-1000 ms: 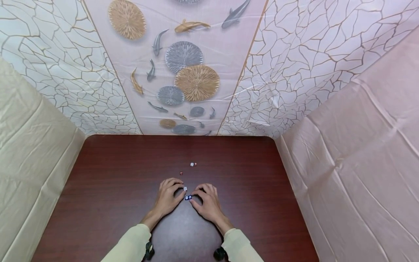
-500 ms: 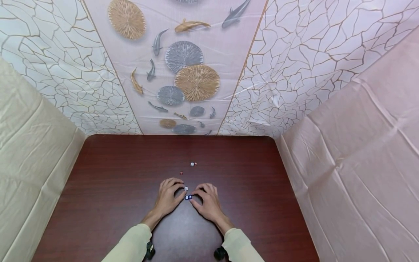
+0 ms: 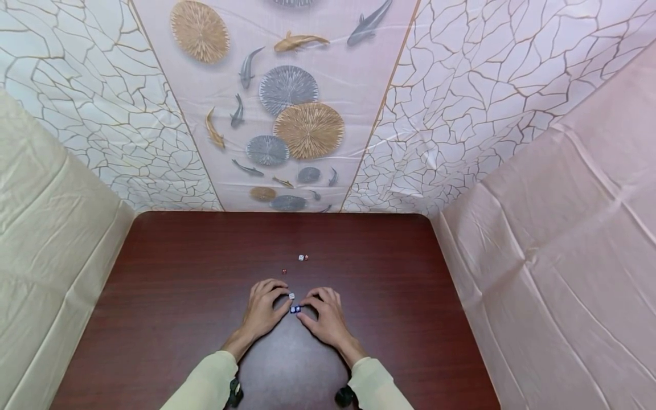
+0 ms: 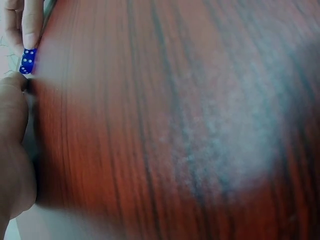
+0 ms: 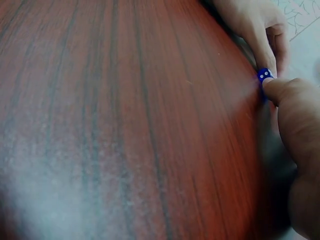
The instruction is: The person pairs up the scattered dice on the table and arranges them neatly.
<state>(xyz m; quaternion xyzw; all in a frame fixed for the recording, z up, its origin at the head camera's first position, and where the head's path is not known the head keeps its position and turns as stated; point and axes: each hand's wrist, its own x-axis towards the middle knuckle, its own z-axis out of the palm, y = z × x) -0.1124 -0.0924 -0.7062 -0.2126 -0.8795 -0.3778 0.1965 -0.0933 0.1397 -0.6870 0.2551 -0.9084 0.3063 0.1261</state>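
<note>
My left hand [image 3: 263, 310] curls on the table, its index finger and thumb pinching a small white die [image 3: 291, 296]. Just below that, two blue dice [image 3: 295, 310] with white pips sit side by side in the gap between my hands. My right hand [image 3: 325, 319] pinches the right-hand one at its index fingertip and thumb. In the left wrist view the blue dice [image 4: 28, 61] show between the thumb tips of the two hands. The right wrist view has my right thumb [image 5: 277, 89] against a blue die [image 5: 264, 75], partly covering it.
Farther back on the dark red wooden table [image 3: 195, 256] lie a white die [image 3: 300, 258] with a red die [image 3: 306, 257] beside it. Another red die [image 3: 284, 271] is nearer my left hand. Patterned and pale cloths [image 3: 538, 256] rise around the table edges.
The white die at my left fingertips has shifted slightly right and shows a different face. Both hands stay almost in place, with the blue dice barely moved.
</note>
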